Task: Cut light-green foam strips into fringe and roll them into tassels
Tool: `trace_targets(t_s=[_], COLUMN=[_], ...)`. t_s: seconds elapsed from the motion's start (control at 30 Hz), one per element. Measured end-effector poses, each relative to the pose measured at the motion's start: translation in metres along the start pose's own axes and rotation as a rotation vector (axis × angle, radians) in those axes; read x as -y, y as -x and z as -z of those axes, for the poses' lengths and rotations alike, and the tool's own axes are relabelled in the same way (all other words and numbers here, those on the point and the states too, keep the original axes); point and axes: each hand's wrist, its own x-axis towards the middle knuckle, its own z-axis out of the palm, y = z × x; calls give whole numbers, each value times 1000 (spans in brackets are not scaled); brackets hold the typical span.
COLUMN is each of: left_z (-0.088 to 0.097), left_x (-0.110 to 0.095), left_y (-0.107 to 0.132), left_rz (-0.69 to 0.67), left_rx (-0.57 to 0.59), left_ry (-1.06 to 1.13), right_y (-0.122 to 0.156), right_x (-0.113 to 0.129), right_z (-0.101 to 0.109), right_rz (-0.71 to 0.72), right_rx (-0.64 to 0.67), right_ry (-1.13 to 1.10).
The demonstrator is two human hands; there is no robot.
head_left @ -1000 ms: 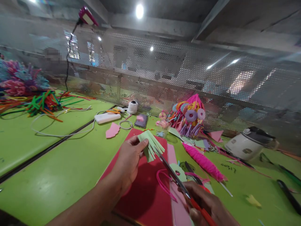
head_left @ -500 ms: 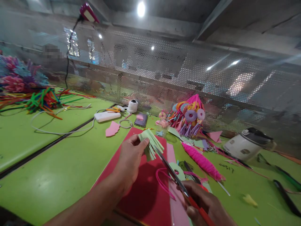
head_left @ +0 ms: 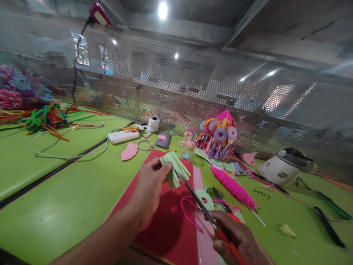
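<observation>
Between its thumb and fingers, my left hand (head_left: 154, 175) pinches a pale green paper fringe (head_left: 176, 165) cut into thin strips. My right hand (head_left: 234, 233) is closed around the orange-red handle of a pair of scissors (head_left: 202, 208). The long blades point up and left, their tips among the strips at the fringe's lower right. Below both hands lies a red board (head_left: 165, 221) with a pink paper strip (head_left: 198, 180) along its right side. A pink cord loop (head_left: 190, 217) and a pale green paper disc (head_left: 204, 200) lie by the blades.
A bright pink thread bundle (head_left: 234, 187) lies to the right, with a white-and-black appliance (head_left: 285, 167) beyond it. Colourful tasselled ornaments (head_left: 220, 134) stand by the perforated metal screen (head_left: 171, 81). A white power bank (head_left: 123, 137) and pipe cleaners (head_left: 46, 117) lie left on the green table (head_left: 68, 191).
The whole view has shifted slightly, so things sit a little further left. The scissor blades appear closer together among the fringe strips. Both hands keep their grips.
</observation>
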Motion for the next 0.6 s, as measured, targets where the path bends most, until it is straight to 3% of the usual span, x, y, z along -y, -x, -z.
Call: trace_targets(t_s=[0.3, 0.6], left_z=[-1, -3], left_x=[0, 0], left_y=[0, 2], left_rz=[11, 17], left_rx=[12, 0], left_ry=[36, 47], right_y=[0, 1], right_x=[-4, -12], right_z=[-8, -9], right_rz=[31, 62], right_rx=[-95, -36], right_ry=[-6, 26])
